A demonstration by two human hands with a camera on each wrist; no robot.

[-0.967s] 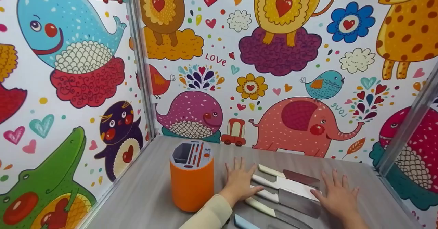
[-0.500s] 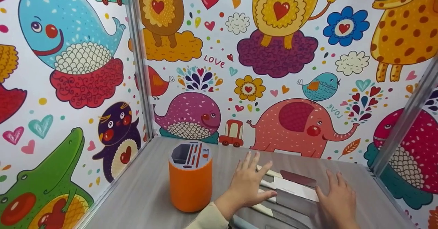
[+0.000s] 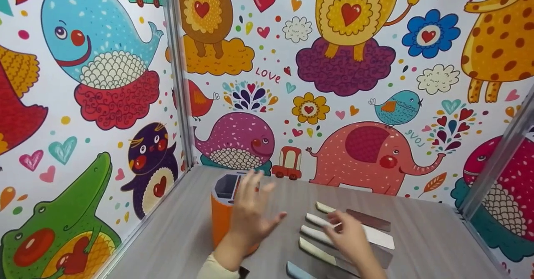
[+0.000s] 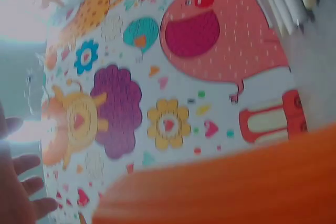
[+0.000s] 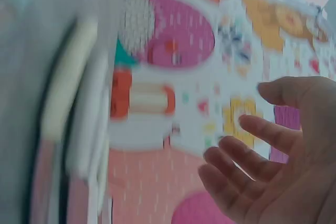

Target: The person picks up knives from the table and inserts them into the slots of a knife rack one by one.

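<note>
Orange cylindrical knife block [image 3: 220, 218], grey slotted top [image 3: 225, 199]: upright towards the far left corner of the grey wood-grain bench [image 3: 167, 237], presumably for access from above. Knives [image 3: 379, 236], pale-handled: side by side, blades towards the right edge, handles [image 3: 317, 252] facing the block, likely for easy grasping. Left hand [image 3: 249, 216]: fingers spread before the block, contact uncertain. Right hand [image 3: 351, 237]: fingers loosely bent over the row, holding nothing.

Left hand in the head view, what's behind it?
Behind the left hand stands the orange holder. Its left side and grey compartment show; the hand covers much of its right side and top, so anything there can't be seen.
</note>
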